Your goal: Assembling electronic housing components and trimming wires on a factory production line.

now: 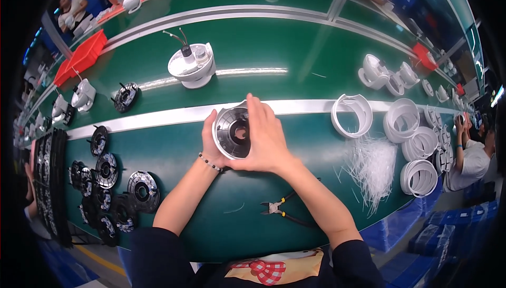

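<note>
Both hands hold a round white plastic housing (pixel 215 131) with a black disc (pixel 230 124) set inside it, its hollow face turned up toward me. My left hand (pixel 211 143) wraps the housing's left side, a beaded bracelet on that wrist. Along the right side lies my right hand (pixel 266 138), its fingers stretched upward and partly covering the black disc. On the green table below my hands rest cutting pliers (pixel 274 207) with black and yellow handles, half hidden under my right forearm. A thin clear strip (pixel 234 209) lies left of the pliers.
Several black discs (pixel 107 170) with small parts lie at left, beside a black stack (pixel 51 182). At right are a pile of clear strips (pixel 371 169) and several white rings (pixel 352 116). A white housing with wires (pixel 192 66) stands on the far green belt. Other people work beyond.
</note>
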A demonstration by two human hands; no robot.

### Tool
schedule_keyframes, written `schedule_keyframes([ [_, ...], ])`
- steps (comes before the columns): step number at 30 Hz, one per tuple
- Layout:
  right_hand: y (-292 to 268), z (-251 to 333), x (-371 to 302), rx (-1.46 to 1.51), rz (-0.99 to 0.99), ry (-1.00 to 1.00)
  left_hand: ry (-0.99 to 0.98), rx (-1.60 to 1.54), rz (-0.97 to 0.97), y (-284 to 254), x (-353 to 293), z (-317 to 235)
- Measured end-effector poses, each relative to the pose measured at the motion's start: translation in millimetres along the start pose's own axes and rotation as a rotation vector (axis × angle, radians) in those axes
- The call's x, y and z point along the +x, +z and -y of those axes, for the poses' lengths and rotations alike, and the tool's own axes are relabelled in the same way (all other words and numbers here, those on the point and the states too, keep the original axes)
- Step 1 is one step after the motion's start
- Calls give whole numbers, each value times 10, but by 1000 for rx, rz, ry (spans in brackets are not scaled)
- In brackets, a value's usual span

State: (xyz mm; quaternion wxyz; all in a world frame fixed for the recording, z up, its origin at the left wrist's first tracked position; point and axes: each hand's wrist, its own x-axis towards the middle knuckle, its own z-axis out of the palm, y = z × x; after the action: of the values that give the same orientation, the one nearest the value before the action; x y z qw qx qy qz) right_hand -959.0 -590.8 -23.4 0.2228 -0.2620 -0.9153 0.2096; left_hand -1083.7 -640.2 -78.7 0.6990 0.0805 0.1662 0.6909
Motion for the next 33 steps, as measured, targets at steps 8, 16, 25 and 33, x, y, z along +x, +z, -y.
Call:
schedule_keyframes([
  [8,-205,-77,50,-23,132,-140,-86,-15,87,198,-57,-65],
  [16,23,-196,-72,-27,-191,-36,-52,135,138,148,270,-77],
  [25,-963,-1230,-507,-735,-332,390,188,137,-76,-134,1578,-272],
  [33,-996,-1857,-656,-570,-453,348,506,1290,-313,-190,899,-447],
])
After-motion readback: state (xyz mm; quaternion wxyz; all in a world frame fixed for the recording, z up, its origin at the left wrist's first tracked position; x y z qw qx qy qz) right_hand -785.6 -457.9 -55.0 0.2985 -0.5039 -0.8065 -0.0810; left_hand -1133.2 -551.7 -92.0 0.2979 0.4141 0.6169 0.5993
